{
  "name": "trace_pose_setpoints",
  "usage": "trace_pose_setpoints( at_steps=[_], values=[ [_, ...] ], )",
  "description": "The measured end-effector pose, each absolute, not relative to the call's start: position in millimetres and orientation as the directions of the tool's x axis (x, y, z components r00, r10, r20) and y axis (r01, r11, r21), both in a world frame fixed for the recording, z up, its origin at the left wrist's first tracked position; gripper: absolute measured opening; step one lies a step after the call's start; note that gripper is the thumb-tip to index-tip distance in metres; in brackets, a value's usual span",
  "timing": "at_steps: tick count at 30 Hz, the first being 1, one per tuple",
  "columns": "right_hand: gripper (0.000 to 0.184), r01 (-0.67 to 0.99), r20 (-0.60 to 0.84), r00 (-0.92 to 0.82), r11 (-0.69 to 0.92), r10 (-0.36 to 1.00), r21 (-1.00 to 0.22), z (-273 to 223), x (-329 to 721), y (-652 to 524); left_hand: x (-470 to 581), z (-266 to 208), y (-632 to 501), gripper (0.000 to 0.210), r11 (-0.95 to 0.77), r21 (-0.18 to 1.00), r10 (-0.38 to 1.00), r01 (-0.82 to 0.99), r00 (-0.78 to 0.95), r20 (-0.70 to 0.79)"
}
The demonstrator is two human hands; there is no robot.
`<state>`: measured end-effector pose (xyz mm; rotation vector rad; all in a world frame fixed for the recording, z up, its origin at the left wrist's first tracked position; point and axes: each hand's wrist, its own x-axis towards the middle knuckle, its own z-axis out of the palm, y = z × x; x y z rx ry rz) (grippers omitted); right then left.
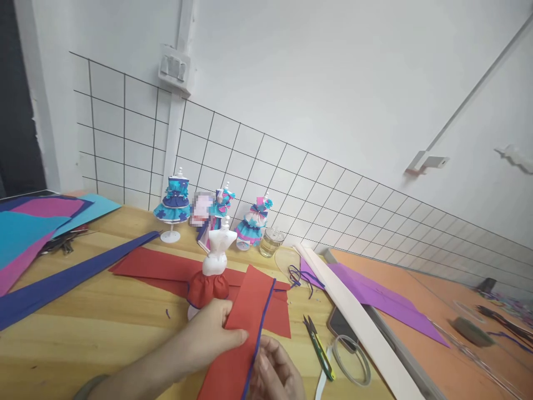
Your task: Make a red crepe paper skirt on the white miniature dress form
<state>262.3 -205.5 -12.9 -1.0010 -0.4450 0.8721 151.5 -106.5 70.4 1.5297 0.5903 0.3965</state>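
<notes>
My left hand (212, 333) grips a red paper strip (245, 311), its thumb lying on top and the fingers behind. A narrow dark blue edging runs down the strip's right side. At that edge, low in view, the fingers of my right hand (277, 369) are bent together on the blue border. Just beyond my left hand stands a small white dress form (220, 241) wearing a gathered red skirt (208, 289). Its base is partly hidden by my left hand. More red paper (166, 264) lies flat behind and under the strip.
Thread snips (318, 347), a tape roll (352, 361) and a phone (339, 322) lie to the right. Several dressed mini forms (171, 203) and a glass (272, 243) stand by the wall. Coloured sheets (29, 233) and a blue strip (83, 272) lie left.
</notes>
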Motion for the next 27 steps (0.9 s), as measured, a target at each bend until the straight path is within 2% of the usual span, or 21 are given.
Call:
trace_pose_setpoints(
  at_steps=[3,8,12,18,23,27],
  values=[
    [0.046,-0.343,-0.03,0.553,0.195,0.833,-0.919,0.2,274.0,-199.7,152.9,61.9,-106.2,0.016,-0.021,0.986,0.589,0.165,0.799,-0.121],
    [0.028,-0.294,-0.059,0.516,0.111,0.854,-0.949,21.2,295.1,-194.3,154.5,51.7,-106.5,0.009,-0.04,0.982,0.504,0.182,0.853,-0.138],
    [0.027,-0.339,-0.095,0.518,0.102,0.85,-0.935,22.8,306.2,-196.6,155.2,50.5,-104.9,0.007,-0.063,0.98,0.485,0.188,0.864,-0.135],
    [0.029,-0.367,-0.104,0.536,0.121,0.838,-0.922,12.6,309.6,-197.2,158.2,51.8,-108.0,0.005,0.033,0.985,0.428,0.17,0.888,-0.168],
    [0.029,-0.287,-0.053,0.495,0.105,0.867,-0.952,-0.7,305.8,-196.8,159.0,50.2,-110.1,0.008,0.057,0.986,0.395,0.16,0.903,-0.169],
    [0.032,-0.213,-0.04,0.566,0.1,0.823,-0.972,-3.1,312.5,-201.6,158.4,50.9,-108.9,0.004,0.106,0.982,0.348,0.159,0.919,-0.186]
  ],
)
